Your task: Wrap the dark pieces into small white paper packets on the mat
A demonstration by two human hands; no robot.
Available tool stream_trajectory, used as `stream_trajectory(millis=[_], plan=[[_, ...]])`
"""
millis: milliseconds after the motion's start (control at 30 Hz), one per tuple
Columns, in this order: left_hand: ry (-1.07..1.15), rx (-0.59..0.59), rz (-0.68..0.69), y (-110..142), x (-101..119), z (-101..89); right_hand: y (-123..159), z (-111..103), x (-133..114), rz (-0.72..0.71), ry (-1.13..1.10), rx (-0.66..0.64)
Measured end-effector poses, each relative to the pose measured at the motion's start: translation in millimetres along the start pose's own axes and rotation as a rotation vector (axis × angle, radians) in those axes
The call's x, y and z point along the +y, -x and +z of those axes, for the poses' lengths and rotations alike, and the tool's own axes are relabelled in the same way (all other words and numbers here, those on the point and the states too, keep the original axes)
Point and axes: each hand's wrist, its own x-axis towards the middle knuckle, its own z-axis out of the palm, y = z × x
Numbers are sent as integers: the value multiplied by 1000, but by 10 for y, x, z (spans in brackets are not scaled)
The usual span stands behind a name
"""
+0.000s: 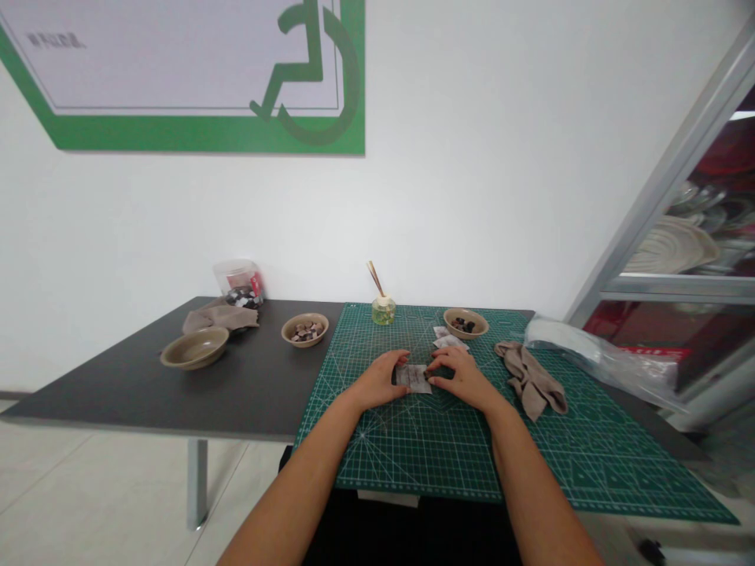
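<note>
A small grey-and-white sheet or packet (418, 379) lies on the green cutting mat (406, 460) between my hands. At its left end, my left hand (381, 380) curls round it, thumb on the near corner and fingertips at the far corner. My right hand (463, 379) is closed in a pinch at the right edge, with a small dark piece (429, 376) partly hidden by the fingertips. Just beyond that hand lie more pale sheets (449, 340). Behind them stands a beige bowl (453, 315) holding dark and reddish pieces.
Left on the dark table (265, 401) are a bowl of brownish pieces (305, 330), a wider bowl (196, 350), a cloth (219, 317) and a clear tub (239, 281). A reed diffuser (383, 309) stands at the back. Rightward lie a crumpled cloth (534, 381) and clear plastic bag (595, 354).
</note>
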Motion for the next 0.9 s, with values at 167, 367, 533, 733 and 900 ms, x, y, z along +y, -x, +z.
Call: stream_trajectory(millis=[167,367,533,733,900], plan=[[3,1,5,2,-4,1,23,-38,-20,-71,-85,-131],[10,4,11,-4,-31,5,19,-42,-40,-40,-32,-94],[5,1,6,-3,-34,7,31,-39,-22,-21,-26,-63],[10,3,11,-3,-37,10,-10,42,-24,-33,10,-40],[-4,2,2,-6,-20,5,-66,123,-33,68,155,94]])
